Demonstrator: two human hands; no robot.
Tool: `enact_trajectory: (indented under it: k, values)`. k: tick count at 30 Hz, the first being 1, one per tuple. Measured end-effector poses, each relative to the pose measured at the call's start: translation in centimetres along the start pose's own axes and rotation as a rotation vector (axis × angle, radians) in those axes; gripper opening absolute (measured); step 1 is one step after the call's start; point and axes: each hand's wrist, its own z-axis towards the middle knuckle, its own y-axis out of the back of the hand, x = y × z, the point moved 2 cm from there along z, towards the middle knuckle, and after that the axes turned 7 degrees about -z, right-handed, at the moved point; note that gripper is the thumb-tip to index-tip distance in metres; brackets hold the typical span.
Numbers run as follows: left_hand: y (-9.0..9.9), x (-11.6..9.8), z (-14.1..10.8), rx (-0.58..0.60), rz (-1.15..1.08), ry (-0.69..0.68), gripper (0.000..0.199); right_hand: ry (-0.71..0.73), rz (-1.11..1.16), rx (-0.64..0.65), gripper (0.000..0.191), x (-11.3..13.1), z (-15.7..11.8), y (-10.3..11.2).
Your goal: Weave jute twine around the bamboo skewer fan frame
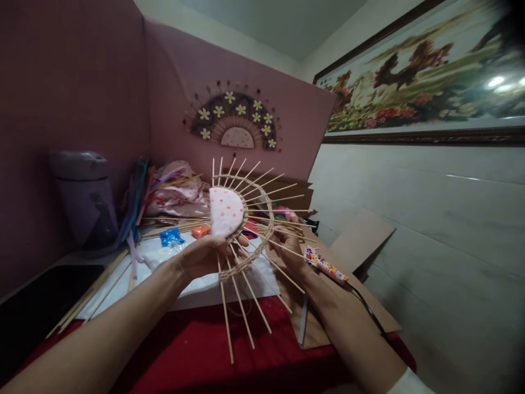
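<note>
A half-round fan frame (pixel 227 212) is held up over the table, its padded white half-disc with pink dots facing me. Thin wooden sticks spread from it to the right, with a band of twisted cord (pixel 268 219) woven across them. My left hand (pixel 207 254) grips the frame at the lower end of the half-disc, some fingers hidden behind it. At the outer cord band, on the right side, my right hand (pixel 287 249) has its fingers closed around the edge among the sticks.
Blue packet (pixel 171 237) and orange packet (pixel 200 231) lie on white sheets. Loose sticks (pixel 92 290) are at left, near a purple container (pixel 86 202). A flowered glue gun (pixel 326 265) with a cable rests on cardboard (pixel 369 301) at right. A finished-looking fan (pixel 238 120) hangs behind.
</note>
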Motion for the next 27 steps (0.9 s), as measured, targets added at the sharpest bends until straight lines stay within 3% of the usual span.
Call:
enact_trajectory:
  k: [4,13,17,20,27]
  values:
    - [0.4,0.0,0.0,-0.014,-0.029,-0.052,0.037,0.003,0.072,-0.030,0.028,-1.1,1.3,-0.7]
    - [-0.1,0.0,0.5,-0.254,-0.174,-0.194,0.033,0.015,0.054,0.056,0.026,-1.9,-0.2,-1.9]
    - [-0.2,0.1,0.6,-0.250,-0.179,-0.170,0.033,0.019,0.023,0.030,0.020,-1.3,-0.1,-1.9]
    - [-0.1,0.1,0.6,-0.255,-0.179,-0.166,0.034,-0.074,0.118,0.026,0.024,-1.5,0.2,-1.9]
    - [0.1,0.5,0.6,-0.248,-0.195,-0.153,0.035,-0.181,0.339,0.152,0.024,-1.6,0.0,-1.9]
